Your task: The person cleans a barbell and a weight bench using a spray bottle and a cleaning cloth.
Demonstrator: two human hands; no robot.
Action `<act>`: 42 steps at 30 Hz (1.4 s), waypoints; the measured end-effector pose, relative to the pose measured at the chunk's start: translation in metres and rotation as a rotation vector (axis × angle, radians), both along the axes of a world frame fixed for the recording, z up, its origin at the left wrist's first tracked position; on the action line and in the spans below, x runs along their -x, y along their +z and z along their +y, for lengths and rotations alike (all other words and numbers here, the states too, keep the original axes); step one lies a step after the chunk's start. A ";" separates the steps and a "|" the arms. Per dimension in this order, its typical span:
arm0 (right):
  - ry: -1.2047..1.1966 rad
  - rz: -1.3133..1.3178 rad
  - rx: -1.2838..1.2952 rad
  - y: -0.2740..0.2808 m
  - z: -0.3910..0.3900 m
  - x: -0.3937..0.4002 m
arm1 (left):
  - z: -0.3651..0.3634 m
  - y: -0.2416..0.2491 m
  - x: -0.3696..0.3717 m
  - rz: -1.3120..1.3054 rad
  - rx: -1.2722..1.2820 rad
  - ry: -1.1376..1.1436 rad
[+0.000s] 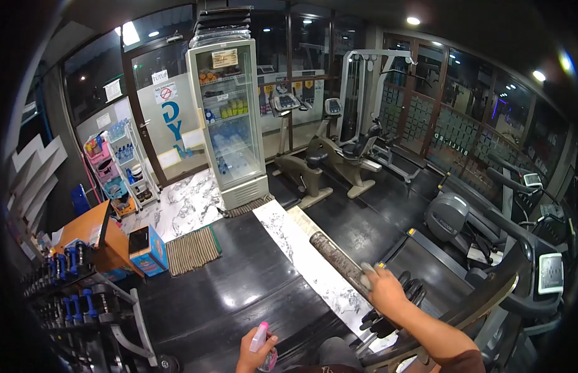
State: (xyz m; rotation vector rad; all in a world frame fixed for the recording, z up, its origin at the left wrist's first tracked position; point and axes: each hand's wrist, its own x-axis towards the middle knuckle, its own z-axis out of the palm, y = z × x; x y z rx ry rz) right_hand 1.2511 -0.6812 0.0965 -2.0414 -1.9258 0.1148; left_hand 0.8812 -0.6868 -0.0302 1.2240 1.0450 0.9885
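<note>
My left hand (254,352) is closed around a small clear bottle (260,339) with a pink top, low in the middle of the view. The bottle's lower part is partly hidden by my fingers. My right hand (385,291) reaches forward and presses a bunched grey cloth (367,274) against the near end of a long padded roll (339,258). Mottled brown covers the roll, which slants away from me over a white marble-look strip of floor (283,233). Dark weights or grips (414,290) lie close to my right wrist.
A glass-door drinks fridge (230,118) stands ahead, with exercise bikes (307,174) to its right. Treadmills (419,258) line the right side. On the left are a dumbbell rack (136,323), a wooden desk (83,233), a blue box (153,258) and a striped mat (192,250).
</note>
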 end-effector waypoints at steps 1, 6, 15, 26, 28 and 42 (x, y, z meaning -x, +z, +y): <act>0.002 0.009 -0.006 0.001 0.015 0.003 | 0.000 -0.001 -0.001 -0.017 -0.010 0.005; 0.058 -0.045 -0.192 -0.020 0.099 0.031 | -0.011 0.010 -0.019 -0.070 -0.009 -0.006; 0.337 -0.410 -0.092 -0.022 0.108 0.036 | -0.047 0.032 -0.034 -0.051 0.005 -0.037; 0.453 -0.343 0.064 -0.008 -0.020 0.000 | -0.113 0.027 -0.037 0.004 -0.017 -0.035; 0.471 -0.301 0.025 -0.009 -0.038 -0.013 | -0.131 0.024 -0.035 0.010 -0.021 -0.014; 0.329 -0.021 0.068 0.030 -0.193 -0.067 | -0.304 0.001 -0.049 0.038 0.099 -0.011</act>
